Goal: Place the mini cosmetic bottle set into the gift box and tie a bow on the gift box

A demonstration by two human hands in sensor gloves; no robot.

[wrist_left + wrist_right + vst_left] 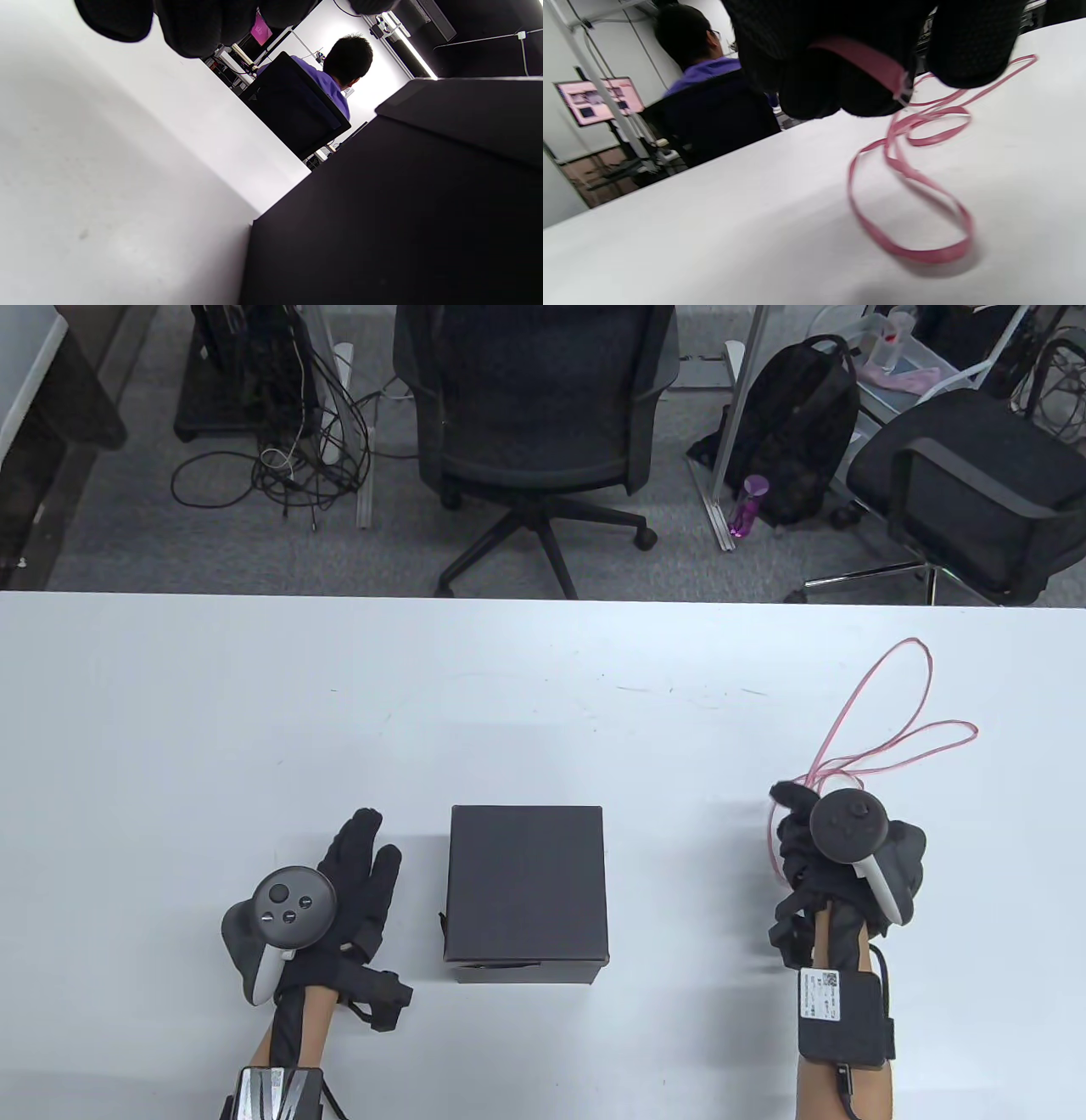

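A black gift box point(526, 891) stands closed near the table's front edge; its side fills the left wrist view point(403, 212). My left hand point(361, 865) lies flat just left of the box, fingers straight, apart from it. At the right, my right hand point(797, 823) has its fingers curled round a thin pink ribbon point(882, 738). The ribbon trails in loose loops on the table beyond the hand. In the right wrist view the ribbon point(908, 178) runs from under my gloved fingers point(865, 84) down to the tabletop. No cosmetic bottles are in view.
The white table point(254, 712) stretches wide behind the box. Beyond its far edge stand two office chairs point(543, 424), a black backpack point(797, 424) and cables on the floor. A person in a purple top point(335, 80) sits at a desk in the background.
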